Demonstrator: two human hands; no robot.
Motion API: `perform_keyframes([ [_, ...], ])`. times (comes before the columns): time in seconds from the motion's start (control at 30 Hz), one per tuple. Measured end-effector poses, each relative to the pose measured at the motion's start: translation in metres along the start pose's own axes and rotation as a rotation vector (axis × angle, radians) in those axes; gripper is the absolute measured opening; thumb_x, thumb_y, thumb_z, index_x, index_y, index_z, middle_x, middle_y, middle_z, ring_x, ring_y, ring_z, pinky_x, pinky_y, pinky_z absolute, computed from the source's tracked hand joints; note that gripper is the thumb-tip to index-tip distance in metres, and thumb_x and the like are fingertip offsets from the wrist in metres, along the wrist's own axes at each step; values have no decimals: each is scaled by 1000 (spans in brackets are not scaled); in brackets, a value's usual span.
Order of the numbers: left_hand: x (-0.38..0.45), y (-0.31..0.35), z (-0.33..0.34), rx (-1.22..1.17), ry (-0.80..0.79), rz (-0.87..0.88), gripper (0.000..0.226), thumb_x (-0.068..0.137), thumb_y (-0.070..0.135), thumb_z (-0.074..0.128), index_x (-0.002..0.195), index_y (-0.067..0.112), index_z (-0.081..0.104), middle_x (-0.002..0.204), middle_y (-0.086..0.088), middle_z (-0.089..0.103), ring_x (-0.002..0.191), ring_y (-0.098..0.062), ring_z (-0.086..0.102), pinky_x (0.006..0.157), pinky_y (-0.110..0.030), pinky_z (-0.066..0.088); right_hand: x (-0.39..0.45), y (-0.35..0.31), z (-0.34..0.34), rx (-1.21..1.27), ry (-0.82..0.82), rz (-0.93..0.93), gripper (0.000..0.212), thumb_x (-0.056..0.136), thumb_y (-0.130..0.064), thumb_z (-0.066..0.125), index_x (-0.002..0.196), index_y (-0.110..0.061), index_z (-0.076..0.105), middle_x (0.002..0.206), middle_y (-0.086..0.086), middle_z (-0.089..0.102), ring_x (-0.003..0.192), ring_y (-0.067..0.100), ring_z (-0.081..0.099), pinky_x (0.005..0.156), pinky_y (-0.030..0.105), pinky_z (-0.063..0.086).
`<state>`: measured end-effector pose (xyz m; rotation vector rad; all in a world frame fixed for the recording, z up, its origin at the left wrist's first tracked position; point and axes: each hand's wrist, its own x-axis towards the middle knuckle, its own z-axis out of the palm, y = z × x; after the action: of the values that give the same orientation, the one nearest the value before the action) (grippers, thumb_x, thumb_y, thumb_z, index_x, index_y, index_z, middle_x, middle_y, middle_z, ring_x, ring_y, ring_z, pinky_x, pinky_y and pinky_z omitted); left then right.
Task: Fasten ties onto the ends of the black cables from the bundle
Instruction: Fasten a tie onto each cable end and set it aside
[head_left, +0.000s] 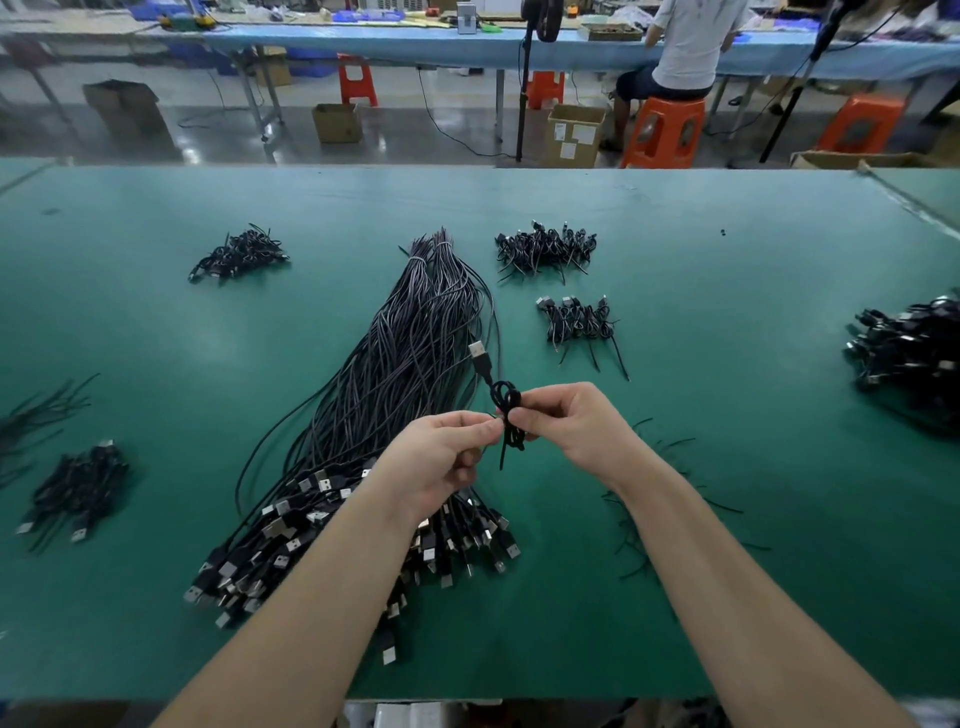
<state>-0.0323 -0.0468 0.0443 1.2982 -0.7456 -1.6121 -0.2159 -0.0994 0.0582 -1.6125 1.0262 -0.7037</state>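
Left hand (441, 457) and right hand (571, 426) pinch 1 coiled cable (506, 402) (plug up).

Left hand (441, 457): bare, no glove, no ring
Right hand (571, 423): bare, no glove, no ring
Forearms: bare, no sleeves showing
Wrists: nothing worn, no watch or band

No legible text, brand or number found. White labels on the cardboard box (575, 136) beyond the counter (727, 291) — print too small to read.
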Motion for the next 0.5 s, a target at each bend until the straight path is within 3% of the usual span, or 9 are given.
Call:
perform_keyframes([
  [0.13, -1, -5, 4, 97, 62, 137, 11, 85, 14, 78, 75, 17, 76, 65, 0, 52, 57, -12, 39, 55, -25, 33, 0, -3, 0, 0, -9, 7, 12, 90, -15, 74, 100, -15, 80, 92, 8, 78, 78, 7, 64, 85, 29, 55],
  [0.23, -6, -5, 9, 221, 138, 348, 7, 87, 14, 78, 80, 14, 76, 71, -4, 65, 64, -12, 54, 62, -26, 48, 2, -7, -2, 123, 8, 102, 18, 84, -22, 79, 98, -11, 80, 89, 12, 77, 76, 16, 65, 76, 30, 59],
  [0.37, -11, -2, 13, 753, 278, 828, 13, 87, 8, 76, 80, 18, 71, 78, 11, 64, 74, -6, 60, 68, -18, 48, 4, -10, -1, 418, -57, 338, 40, 70, -31, 81, 100, -8, 71, 84, 7, 72, 69, 15, 63, 59, 25, 56],
  [0.5, -12, -3, 12, 1109, 340, 1233, 10, 90, 5, 67, 81, 6, 68, 83, -1, 65, 77, -20, 62, 70, -35, 53, 3, -8, -3, 490, -129, 356, 31, 72, -29, 80, 96, -16, 65, 76, 2, 63, 64, 13, 56, 52, 24, 53],
])
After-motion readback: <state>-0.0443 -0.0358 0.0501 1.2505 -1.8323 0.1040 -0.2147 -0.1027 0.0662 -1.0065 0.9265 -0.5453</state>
